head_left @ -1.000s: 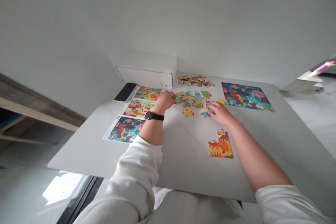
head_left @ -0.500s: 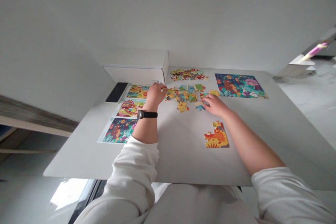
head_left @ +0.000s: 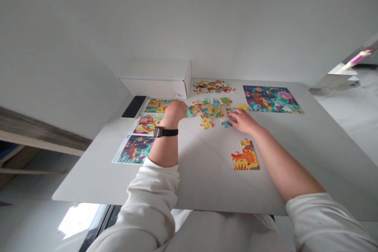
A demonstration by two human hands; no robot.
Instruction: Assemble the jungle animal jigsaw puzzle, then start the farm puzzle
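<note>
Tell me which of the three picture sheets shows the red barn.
The middle sheet, beside the left hand. The sheet above it is mostly yellow and green, and the one below is dark blue.

On the tabletop [head_left: 203, 185] I see loose puzzle pieces [head_left: 209, 109], picture sheets [head_left: 137, 149] on left, assembled puzzle [head_left: 271, 99] on right.

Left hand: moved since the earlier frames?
Yes, slightly to its left. The left hand now ends about level with the right corner of the white cardboard box; a second ago it reached past that corner.
</note>
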